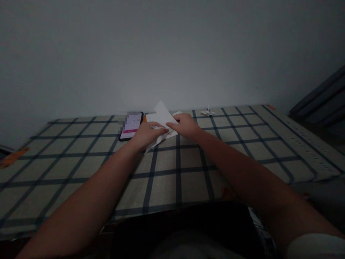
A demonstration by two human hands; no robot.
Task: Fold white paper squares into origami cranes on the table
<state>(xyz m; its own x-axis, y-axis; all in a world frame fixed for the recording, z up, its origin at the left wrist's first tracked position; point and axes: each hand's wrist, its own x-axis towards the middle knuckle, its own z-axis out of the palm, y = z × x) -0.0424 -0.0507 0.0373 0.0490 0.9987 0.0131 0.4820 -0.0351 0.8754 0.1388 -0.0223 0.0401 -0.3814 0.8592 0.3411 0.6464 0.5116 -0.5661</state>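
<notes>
A folded sheet of white paper (162,116) is held between my two hands above the table, one pointed flap sticking up toward the wall. My left hand (148,135) grips its lower left side, thumb and fingers closed on it. On the right edge, my right hand (185,125) pinches the same paper, its thumb lying on top. Part of the paper is hidden behind the fingers. Just left of my left hand lies a phone (132,124) with a lit screen.
A checked tablecloth (167,183) covers the table, which stands against a grey wall (172,54). A small white folded-paper piece (208,112) with a pointed tip sits near the back edge, right of my hands. Dark slatted furniture (320,97) stands at the far right.
</notes>
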